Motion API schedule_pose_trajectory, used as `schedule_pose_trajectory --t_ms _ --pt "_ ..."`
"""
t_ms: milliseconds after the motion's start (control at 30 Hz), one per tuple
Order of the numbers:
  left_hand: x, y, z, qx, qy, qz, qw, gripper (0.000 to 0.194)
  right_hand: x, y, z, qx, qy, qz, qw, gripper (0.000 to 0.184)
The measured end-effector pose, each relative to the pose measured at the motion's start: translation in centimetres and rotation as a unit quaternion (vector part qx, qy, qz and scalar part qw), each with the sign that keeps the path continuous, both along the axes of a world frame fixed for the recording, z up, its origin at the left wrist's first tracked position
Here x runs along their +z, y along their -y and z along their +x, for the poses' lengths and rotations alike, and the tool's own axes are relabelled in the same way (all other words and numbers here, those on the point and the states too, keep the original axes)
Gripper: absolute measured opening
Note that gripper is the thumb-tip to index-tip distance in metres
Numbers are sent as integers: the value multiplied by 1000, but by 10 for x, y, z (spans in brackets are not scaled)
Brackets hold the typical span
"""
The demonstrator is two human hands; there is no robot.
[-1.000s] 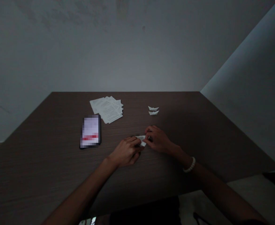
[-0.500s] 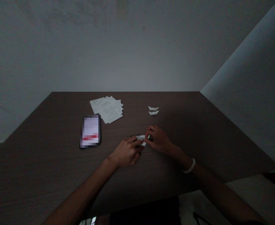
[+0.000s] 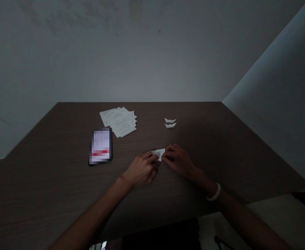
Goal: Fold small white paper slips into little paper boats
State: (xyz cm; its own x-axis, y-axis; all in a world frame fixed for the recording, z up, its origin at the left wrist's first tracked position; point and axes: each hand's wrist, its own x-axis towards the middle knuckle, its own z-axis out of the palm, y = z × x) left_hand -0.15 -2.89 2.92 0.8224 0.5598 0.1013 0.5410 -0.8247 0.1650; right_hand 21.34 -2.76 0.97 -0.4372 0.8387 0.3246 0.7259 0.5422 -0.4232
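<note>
A small piece of folded, printed paper (image 3: 158,152) lies on the dark wood-grain desk (image 3: 64,180), between the two hands. The left hand (image 3: 142,169) comes in from its own side with its fingers laid over the near left part of the paper; whether it grips the paper or only presses it down, I cannot tell. The right hand (image 3: 178,160) has thumb and forefinger brought together, pinching the paper at its right end, and wears a pale beaded bracelet (image 3: 214,192) at the wrist. Beyond the right hand, slightly toward the left one, sit two small white paper boats (image 3: 170,125), one just behind the other. To the left of the left hand and a little farther out is a tablet (image 3: 100,146), its screen pixelated. Beyond that hand, fanned printed sheets (image 3: 121,123) overlap just behind the tablet.
</note>
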Motion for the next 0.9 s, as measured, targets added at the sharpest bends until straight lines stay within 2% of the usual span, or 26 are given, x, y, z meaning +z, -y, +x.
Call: schedule_pose_trajectory --t_ms 333,600,900 --pt "1 -1 -3 -9 15 -14 1000 26 -7 0 -2 -34 -4 -6 999 6" --pt "-1 -3 -4 -2 53 -36 998 25 -3 0 -2 -37 9 -6 999 6" --pt "-4 -4 -5 4 69 -50 996 26 2 0 -7 -66 3 -48 997 4"
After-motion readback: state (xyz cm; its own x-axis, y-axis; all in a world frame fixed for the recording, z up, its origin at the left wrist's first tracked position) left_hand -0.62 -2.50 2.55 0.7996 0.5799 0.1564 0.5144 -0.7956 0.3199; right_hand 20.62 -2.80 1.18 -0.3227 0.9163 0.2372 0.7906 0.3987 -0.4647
